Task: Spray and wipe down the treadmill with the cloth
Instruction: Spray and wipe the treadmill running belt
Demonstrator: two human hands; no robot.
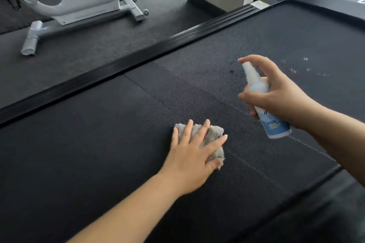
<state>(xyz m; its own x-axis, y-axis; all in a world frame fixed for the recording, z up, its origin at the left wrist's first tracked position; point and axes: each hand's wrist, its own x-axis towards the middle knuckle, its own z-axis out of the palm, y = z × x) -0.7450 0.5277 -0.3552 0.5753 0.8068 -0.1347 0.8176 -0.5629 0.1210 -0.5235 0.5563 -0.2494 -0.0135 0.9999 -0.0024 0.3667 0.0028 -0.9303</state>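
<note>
A single head-worn wide-angle camera is looking forward and steeply down, sitting close above the black textured treadmill belt (118, 144), which is running diagonally across the frame toward the upper right corner.

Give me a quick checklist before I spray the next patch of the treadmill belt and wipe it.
1. Spray bottle gripped in right hand: ok.
2. Forefinger on the pump top: ok.
3. Nozzle aimed at the treadmill belt: cannot tell.
4. Cloth under left hand, flat on belt: ok.
5. White specks farther up the belt wiped: not ok.
</note>
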